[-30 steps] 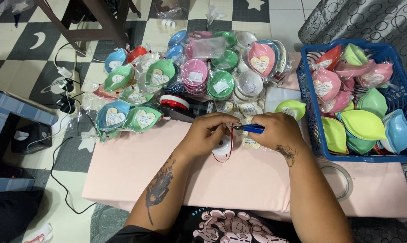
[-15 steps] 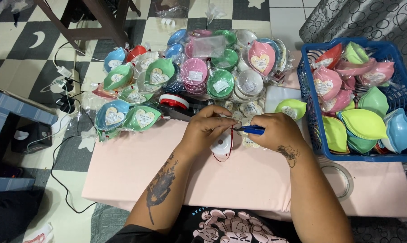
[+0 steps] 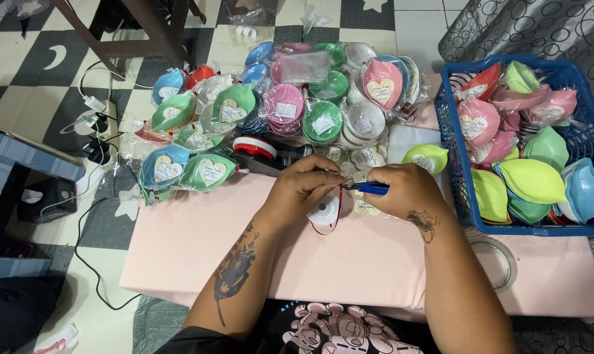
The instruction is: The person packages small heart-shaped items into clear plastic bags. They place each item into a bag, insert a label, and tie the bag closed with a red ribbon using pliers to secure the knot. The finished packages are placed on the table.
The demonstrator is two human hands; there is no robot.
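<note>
Left hand (image 3: 303,190) pinches a small white round piece (image 3: 324,211) with a red thread loop low over the pink bench (image 3: 198,249) — fingers clenched on it, steadying it for the tool. Right hand (image 3: 405,191) grips a blue-handled tool (image 3: 369,189), tip meeting the piece; blue basket (image 3: 457,141) sits just beside for reach.

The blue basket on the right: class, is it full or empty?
Full. The blue basket holds stacked pink, green, yellow and blue dishes up to its rim.
</note>
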